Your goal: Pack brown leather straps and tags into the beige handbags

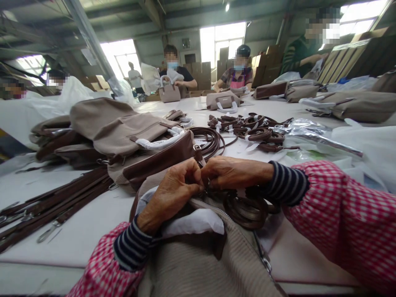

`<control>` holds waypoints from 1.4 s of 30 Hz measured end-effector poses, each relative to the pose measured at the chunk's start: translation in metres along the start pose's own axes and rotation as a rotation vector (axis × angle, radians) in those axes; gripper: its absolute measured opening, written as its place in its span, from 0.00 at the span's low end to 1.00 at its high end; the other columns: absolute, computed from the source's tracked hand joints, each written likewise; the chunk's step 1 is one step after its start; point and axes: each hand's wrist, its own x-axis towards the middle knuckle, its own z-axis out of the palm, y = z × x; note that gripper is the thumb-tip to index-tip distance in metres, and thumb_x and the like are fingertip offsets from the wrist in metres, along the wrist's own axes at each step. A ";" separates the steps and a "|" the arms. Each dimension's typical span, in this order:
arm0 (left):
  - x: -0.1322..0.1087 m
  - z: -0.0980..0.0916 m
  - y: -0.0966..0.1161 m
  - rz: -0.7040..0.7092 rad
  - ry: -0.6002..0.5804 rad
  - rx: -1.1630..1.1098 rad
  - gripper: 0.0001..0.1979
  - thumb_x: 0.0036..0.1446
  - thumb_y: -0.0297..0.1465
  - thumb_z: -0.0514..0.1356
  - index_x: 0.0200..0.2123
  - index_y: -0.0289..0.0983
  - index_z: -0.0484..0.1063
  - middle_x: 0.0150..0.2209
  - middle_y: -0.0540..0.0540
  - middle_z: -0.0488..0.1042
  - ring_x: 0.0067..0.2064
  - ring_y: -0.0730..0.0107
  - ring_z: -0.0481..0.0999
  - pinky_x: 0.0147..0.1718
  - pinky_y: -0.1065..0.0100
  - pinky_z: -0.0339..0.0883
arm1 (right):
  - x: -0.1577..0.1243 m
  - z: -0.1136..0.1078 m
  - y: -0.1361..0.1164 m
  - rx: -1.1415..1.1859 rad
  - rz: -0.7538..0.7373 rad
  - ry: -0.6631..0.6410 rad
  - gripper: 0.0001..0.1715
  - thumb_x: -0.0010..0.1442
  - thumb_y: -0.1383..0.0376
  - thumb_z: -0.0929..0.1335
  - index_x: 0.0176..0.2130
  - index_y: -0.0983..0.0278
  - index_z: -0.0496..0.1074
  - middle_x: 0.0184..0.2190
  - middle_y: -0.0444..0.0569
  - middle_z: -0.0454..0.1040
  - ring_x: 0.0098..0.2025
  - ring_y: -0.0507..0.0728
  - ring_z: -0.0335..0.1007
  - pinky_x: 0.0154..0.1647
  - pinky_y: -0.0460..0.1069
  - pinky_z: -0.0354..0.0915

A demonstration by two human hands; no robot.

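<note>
A taupe ribbed handbag (198, 264) lies in front of me, its zipper (216, 208) running away from me along the top. White wrapping covers its handle (194, 222). At the bag's far end the fingertips of my left hand (175, 192) and my right hand (233, 172) meet, both pinched closed. Whatever small part they hold there is hidden by the fingers. A dark brown tab (198, 155) sticks up just beyond them. Under my right wrist lies a coiled brown strap (246, 210), partly covered.
Several taupe and brown bags (123, 128) are heaped at left, beside long brown straps with metal clips (62, 202). More coiled straps (256, 132) lie ahead, near clear plastic wrapping (365, 144). Across the table, co-workers (181, 78) handle bags.
</note>
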 end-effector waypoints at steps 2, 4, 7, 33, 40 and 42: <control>-0.001 0.001 0.000 0.008 0.023 0.160 0.08 0.48 0.22 0.60 0.31 0.39 0.68 0.31 0.52 0.73 0.35 0.68 0.72 0.36 0.66 0.64 | 0.001 0.004 0.002 -0.005 -0.002 0.000 0.07 0.57 0.77 0.66 0.30 0.68 0.72 0.24 0.40 0.63 0.27 0.49 0.58 0.30 0.46 0.54; -0.004 0.002 0.002 0.004 0.044 0.414 0.07 0.52 0.22 0.60 0.33 0.39 0.69 0.32 0.51 0.74 0.36 0.65 0.73 0.37 0.64 0.64 | 0.001 0.007 0.003 0.000 -0.037 0.018 0.07 0.57 0.77 0.66 0.31 0.68 0.72 0.26 0.41 0.65 0.29 0.50 0.60 0.32 0.46 0.56; -0.010 0.002 0.006 -0.001 0.004 0.761 0.05 0.59 0.25 0.61 0.39 0.40 0.73 0.39 0.47 0.76 0.41 0.60 0.76 0.43 0.60 0.66 | 0.000 0.009 0.001 -0.014 -0.066 0.048 0.07 0.57 0.77 0.67 0.33 0.67 0.72 0.28 0.42 0.69 0.30 0.50 0.62 0.34 0.46 0.57; -0.009 0.003 0.010 0.024 -0.236 0.980 0.06 0.60 0.34 0.69 0.40 0.39 0.81 0.54 0.42 0.79 0.54 0.50 0.78 0.58 0.51 0.70 | 0.000 0.008 -0.003 -0.133 0.036 -0.016 0.06 0.59 0.72 0.67 0.35 0.69 0.76 0.29 0.49 0.74 0.29 0.52 0.66 0.31 0.47 0.58; -0.006 0.005 0.009 0.006 -0.233 0.983 0.05 0.60 0.28 0.61 0.34 0.38 0.78 0.47 0.43 0.80 0.50 0.52 0.78 0.50 0.54 0.70 | -0.002 0.007 -0.005 -0.113 0.016 -0.027 0.06 0.57 0.74 0.67 0.34 0.69 0.76 0.28 0.46 0.73 0.29 0.51 0.65 0.30 0.47 0.57; -0.006 0.005 0.009 -0.011 -0.238 0.963 0.06 0.60 0.27 0.60 0.31 0.38 0.76 0.46 0.42 0.80 0.49 0.52 0.78 0.49 0.55 0.70 | -0.003 0.007 -0.004 -0.110 0.016 -0.028 0.07 0.58 0.74 0.67 0.35 0.69 0.76 0.28 0.47 0.74 0.29 0.51 0.65 0.30 0.47 0.57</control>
